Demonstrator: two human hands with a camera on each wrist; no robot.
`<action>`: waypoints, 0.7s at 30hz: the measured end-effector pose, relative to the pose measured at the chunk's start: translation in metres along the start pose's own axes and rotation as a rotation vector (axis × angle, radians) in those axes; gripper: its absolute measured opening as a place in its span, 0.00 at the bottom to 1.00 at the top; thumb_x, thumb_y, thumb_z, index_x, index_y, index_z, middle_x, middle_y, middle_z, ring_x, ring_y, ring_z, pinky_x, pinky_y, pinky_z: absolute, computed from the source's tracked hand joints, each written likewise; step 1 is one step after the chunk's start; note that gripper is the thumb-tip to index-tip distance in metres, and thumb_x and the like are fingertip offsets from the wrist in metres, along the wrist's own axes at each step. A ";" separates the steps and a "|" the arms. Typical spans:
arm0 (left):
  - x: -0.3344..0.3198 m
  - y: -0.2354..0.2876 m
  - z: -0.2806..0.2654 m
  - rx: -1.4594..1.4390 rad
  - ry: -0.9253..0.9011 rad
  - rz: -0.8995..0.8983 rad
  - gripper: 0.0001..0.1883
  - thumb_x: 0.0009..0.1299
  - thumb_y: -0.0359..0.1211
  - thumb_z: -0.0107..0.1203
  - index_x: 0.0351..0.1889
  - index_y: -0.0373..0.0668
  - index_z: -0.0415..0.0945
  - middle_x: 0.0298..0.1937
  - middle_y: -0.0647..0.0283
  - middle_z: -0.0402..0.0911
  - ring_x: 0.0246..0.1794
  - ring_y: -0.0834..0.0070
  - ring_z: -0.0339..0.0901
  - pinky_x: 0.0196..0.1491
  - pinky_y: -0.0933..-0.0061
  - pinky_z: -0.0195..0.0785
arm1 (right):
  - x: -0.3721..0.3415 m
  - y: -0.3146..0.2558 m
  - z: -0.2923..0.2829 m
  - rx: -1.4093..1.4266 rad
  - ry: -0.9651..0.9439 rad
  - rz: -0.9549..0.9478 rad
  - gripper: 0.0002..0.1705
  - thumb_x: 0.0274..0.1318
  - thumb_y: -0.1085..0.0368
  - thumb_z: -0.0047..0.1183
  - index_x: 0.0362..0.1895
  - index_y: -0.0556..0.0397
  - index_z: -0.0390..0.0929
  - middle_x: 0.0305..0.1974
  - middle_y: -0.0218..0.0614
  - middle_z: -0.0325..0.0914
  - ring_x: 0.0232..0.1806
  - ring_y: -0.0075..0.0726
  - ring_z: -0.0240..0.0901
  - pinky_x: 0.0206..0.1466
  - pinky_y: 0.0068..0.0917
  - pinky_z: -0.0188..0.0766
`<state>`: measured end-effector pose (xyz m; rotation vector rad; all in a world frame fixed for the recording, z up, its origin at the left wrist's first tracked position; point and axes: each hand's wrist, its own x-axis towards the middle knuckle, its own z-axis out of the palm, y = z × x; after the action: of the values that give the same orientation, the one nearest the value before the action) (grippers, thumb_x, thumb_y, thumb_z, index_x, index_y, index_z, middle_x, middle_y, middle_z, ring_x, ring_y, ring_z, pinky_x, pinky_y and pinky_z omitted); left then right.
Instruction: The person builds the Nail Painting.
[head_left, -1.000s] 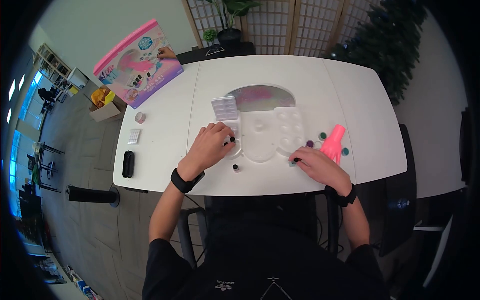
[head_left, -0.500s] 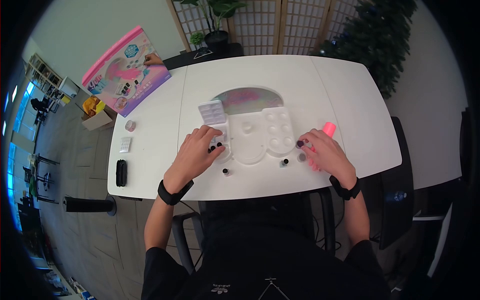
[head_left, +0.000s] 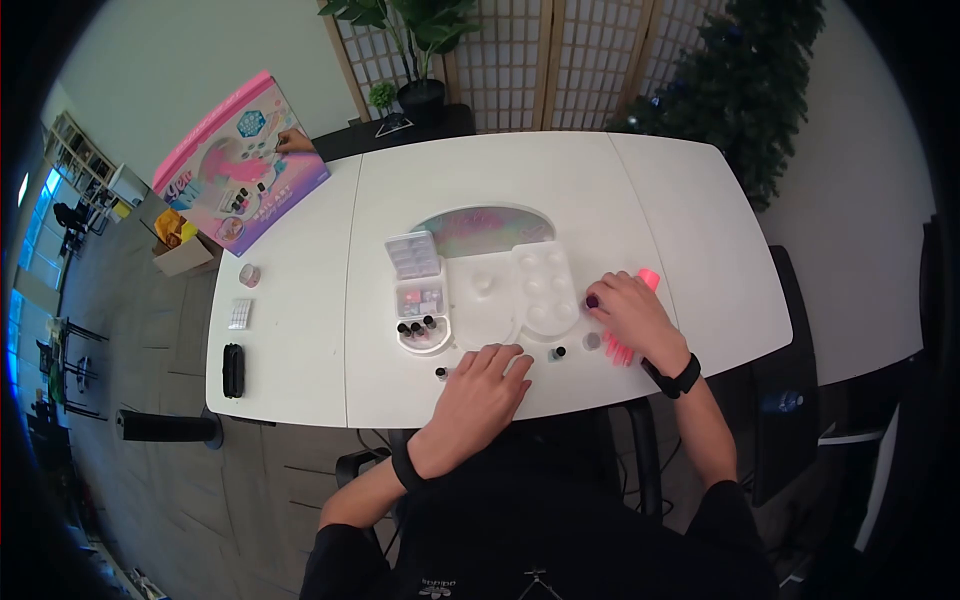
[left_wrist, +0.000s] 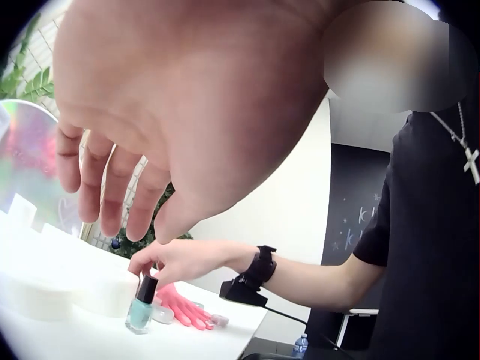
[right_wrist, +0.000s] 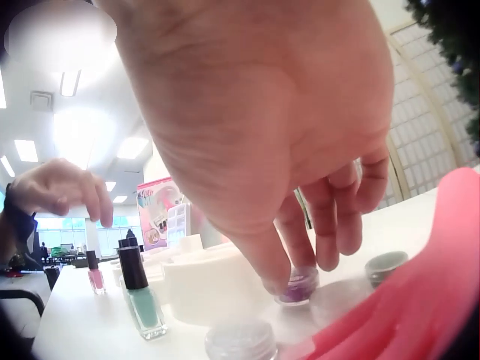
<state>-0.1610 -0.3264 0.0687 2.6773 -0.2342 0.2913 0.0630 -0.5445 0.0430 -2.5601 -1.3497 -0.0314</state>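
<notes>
My right hand [head_left: 636,318] pinches a small purple pot [head_left: 592,301] between thumb and finger; the right wrist view shows the purple pot [right_wrist: 298,286] low at the table. Beside it lies a pink model hand [head_left: 619,349], partly hidden under my right hand. My left hand [head_left: 482,392] hovers over the front edge of the white tray [head_left: 487,330], fingers loosely bent, holding nothing. A teal polish bottle [head_left: 557,354] stands upright between the hands, and a pink one [right_wrist: 96,274] shows in the right wrist view. Several black-capped bottles [head_left: 416,328] stand in the tray's left round section.
An open-lidded compartment box [head_left: 413,258] is at the tray's left. A clear-lidded pot [head_left: 591,341] sits near the model hand. Along the left side are a black case [head_left: 233,370], a small white pack [head_left: 240,314], a round jar [head_left: 250,274] and a large box [head_left: 240,165].
My left hand has left the bottles in the tray and moved right, to the front edge. My right hand has moved from the teal bottle to the purple pot.
</notes>
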 end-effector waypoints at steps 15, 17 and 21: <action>0.010 -0.006 0.067 0.053 0.017 -0.009 0.33 0.77 0.28 0.58 0.78 0.26 0.64 0.82 0.39 0.66 0.72 0.48 0.76 0.74 0.54 0.72 | 0.100 -0.029 0.001 0.016 0.026 -0.210 0.09 0.62 0.71 0.61 0.46 0.55 0.87 0.46 0.40 0.85 0.49 0.49 0.85 0.52 0.45 0.83; 0.010 -0.008 0.066 0.042 0.015 -0.007 0.33 0.76 0.27 0.58 0.78 0.26 0.64 0.82 0.40 0.66 0.68 0.50 0.78 0.72 0.55 0.73 | 0.103 -0.030 0.006 -0.012 0.017 -0.216 0.09 0.62 0.72 0.60 0.45 0.56 0.86 0.47 0.41 0.85 0.49 0.50 0.86 0.49 0.45 0.85; 0.011 -0.009 0.062 0.018 0.014 -0.005 0.32 0.76 0.27 0.58 0.78 0.27 0.65 0.82 0.42 0.67 0.61 0.52 0.79 0.69 0.55 0.75 | 0.106 -0.032 0.007 -0.034 0.006 -0.216 0.10 0.64 0.68 0.62 0.47 0.55 0.88 0.46 0.41 0.85 0.47 0.52 0.87 0.49 0.44 0.86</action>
<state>-0.1378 -0.3473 0.0127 2.6928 -0.2211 0.3112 0.0967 -0.4394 0.0570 -2.4269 -1.6300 -0.1018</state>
